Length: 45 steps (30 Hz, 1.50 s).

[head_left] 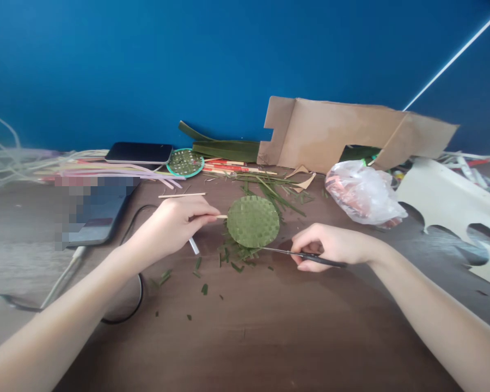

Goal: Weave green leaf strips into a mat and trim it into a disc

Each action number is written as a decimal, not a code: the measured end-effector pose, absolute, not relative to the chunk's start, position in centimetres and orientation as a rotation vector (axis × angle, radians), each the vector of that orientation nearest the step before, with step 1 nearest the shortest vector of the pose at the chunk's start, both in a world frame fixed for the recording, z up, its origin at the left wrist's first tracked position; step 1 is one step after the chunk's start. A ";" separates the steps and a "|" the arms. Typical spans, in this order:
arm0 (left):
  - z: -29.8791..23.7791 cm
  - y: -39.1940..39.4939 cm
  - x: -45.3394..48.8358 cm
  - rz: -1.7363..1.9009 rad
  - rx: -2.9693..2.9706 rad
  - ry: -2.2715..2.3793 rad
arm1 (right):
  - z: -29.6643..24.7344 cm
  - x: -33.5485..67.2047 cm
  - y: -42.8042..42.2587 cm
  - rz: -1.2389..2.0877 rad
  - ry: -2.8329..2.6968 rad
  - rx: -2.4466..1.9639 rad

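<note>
A round disc of woven green leaf strips [253, 221] is held up over the table by a thin wooden stick [222, 216] at its left edge. My left hand [188, 218] pinches that stick between thumb and fingers. From the right, my right hand [322, 246] is closed around dark-handled scissors [318, 258]. The scissors' blades reach the disc's lower edge; whether they touch it I cannot tell. Small green leaf clippings [237, 267] lie on the table below and around the disc.
A phone [139, 153] and a teal-rimmed woven disc [185, 163] lie at the back. A tablet-like device [106, 218] with a cable is at left. Folded cardboard [330, 128] stands behind a plastic bag [363, 190]. A white cut-out sheet [445, 190] lies right.
</note>
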<state>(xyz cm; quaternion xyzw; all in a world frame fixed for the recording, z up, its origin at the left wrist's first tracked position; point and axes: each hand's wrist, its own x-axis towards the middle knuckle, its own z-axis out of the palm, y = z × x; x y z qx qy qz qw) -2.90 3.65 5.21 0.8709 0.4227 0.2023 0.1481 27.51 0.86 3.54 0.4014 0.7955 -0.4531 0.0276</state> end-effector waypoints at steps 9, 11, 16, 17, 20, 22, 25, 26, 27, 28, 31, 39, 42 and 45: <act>4.9 3.6 -2.7 0.599 2.499 1.218 | 3.7 27.5 0.9 -1.447 2.412 1.238; 4.9 3.6 -2.7 0.577 2.491 1.230 | 3.8 27.4 0.9 -1.464 2.396 1.233; 5.0 3.5 -2.5 0.555 2.484 1.259 | 3.7 27.4 0.8 -1.458 2.416 1.230; 5.1 3.4 -2.4 0.554 2.482 1.264 | 3.7 27.4 0.8 -1.455 2.419 1.231; 5.1 3.4 -2.4 0.554 2.473 1.273 | 3.6 27.4 0.8 -1.459 2.424 1.231; 5.0 3.4 -2.4 0.555 2.467 1.272 | 3.5 27.4 0.8 -1.459 2.435 1.226; 4.9 3.4 -2.5 0.555 2.463 1.266 | 3.5 27.4 0.9 -1.446 2.455 1.213; 4.9 3.4 -2.5 0.554 2.462 1.268 | 3.5 27.4 0.9 -1.438 2.463 1.212; 4.8 3.4 -2.5 0.553 2.461 1.272 | 3.5 27.4 0.9 -1.429 2.472 1.211; 4.8 3.4 -2.5 0.554 2.459 1.276 | 3.4 27.5 0.9 -1.419 2.481 1.212; 4.9 3.4 -2.5 0.548 2.452 1.289 | 3.4 27.5 0.8 -1.399 2.503 1.210; 5.1 3.2 -2.3 0.547 2.433 1.337 | 3.2 27.5 0.7 -1.437 2.448 1.274; 5.0 3.1 -2.3 0.561 2.424 1.328 | 3.2 27.5 0.7 -1.450 2.436 1.278; 5.0 2.9 -2.3 0.584 2.411 1.336 | 3.2 27.4 0.7 -1.438 2.462 1.272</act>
